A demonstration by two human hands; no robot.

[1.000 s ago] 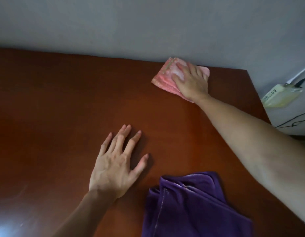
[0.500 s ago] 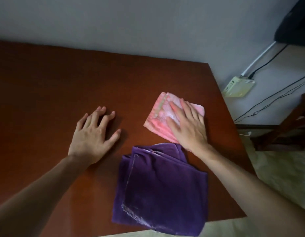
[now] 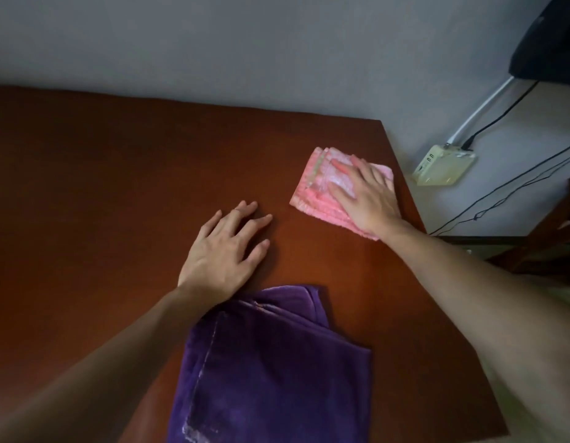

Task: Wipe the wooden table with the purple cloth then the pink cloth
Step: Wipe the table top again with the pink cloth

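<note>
Wiping with the pink cloth (image 3: 322,187) looks to be the step in hand, so we judge the purple pass done. Our right hand (image 3: 365,195) lies flat on the pink cloth, fingers straight and a little apart, pressing it to the table (image 3: 117,187) near the far right corner. Our left hand (image 3: 224,251) rests on bare wood, fingers spread, holding nothing. The purple cloth (image 3: 271,369) lies folded at the near edge, just under our left wrist, well apart from the pink one. For the next stroke we would keep the palm flat and the pressure even, so the folded cloth slides without bunching, and steer it clear of the table's right edge and the purple cloth.
</note>
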